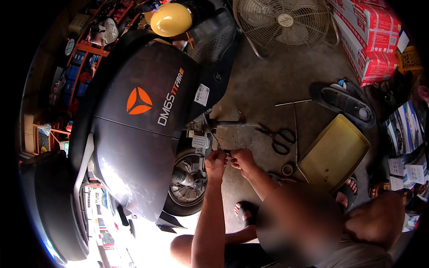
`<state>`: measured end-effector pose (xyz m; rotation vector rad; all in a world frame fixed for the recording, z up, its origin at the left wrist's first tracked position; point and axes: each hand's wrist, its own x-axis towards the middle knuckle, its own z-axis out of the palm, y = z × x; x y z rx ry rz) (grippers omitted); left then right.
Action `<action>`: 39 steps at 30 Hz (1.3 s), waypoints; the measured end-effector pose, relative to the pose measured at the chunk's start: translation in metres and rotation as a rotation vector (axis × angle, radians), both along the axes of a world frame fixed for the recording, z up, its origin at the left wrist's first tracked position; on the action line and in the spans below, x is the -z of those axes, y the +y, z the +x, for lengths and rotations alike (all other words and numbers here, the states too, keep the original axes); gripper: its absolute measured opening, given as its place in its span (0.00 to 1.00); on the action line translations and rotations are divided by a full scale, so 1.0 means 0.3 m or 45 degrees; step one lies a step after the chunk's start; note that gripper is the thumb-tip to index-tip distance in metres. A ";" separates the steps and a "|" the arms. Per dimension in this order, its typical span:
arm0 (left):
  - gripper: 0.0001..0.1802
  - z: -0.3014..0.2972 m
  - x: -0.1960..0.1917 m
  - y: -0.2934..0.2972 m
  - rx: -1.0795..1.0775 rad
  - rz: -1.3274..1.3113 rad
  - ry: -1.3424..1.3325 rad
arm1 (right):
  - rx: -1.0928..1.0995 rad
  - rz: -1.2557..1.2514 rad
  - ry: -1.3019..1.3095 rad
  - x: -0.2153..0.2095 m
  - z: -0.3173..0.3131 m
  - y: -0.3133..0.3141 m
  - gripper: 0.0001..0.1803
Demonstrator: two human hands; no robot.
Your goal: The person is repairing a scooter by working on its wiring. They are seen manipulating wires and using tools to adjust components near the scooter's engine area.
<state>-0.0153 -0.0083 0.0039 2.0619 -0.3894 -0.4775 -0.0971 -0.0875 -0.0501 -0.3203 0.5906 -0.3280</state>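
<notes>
My left hand (216, 164) and my right hand (242, 161) are close together beside the underside of a dark grey electric scooter (134, 129) that lies on its side. The fingertips of both are pinched on a short, thin dark piece between them that looks like a cable. Its ends are partly hidden by my fingers. Thin wires (218, 144) run from the scooter's frame toward my left hand. Just left of that hand are the scooter's wheel (190, 192), a ribbed silver part (200, 142) and a shock absorber (183, 177).
Black-handled scissors (281, 141), a T-handle wrench (295, 129), a tape roll (287, 169) and a yellow tray (335, 154) lie on the floor to the right. Farther off are a floor fan (286, 22), red-and-white boxes (377, 44) and a black scooter part (344, 103). Shelves (85, 49) stand far left.
</notes>
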 end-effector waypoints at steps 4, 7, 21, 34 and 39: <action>0.17 -0.018 -0.017 -0.044 -0.150 0.186 -0.114 | -0.022 0.032 -0.023 -0.009 -0.008 0.001 0.04; 0.20 -0.015 -0.005 -0.056 -0.174 0.354 -0.297 | -0.011 0.062 0.017 -0.022 -0.012 0.001 0.05; 0.17 -0.053 0.013 -0.060 -0.077 0.493 -0.757 | 0.226 -0.248 0.024 -0.032 0.005 0.029 0.08; 0.15 -0.069 0.025 -0.067 -0.019 0.668 -0.931 | 0.267 -1.137 0.600 0.021 0.042 0.100 0.14; 0.13 -0.056 0.047 -0.058 0.003 0.699 -0.992 | 0.215 -1.118 0.714 0.012 0.016 0.105 0.10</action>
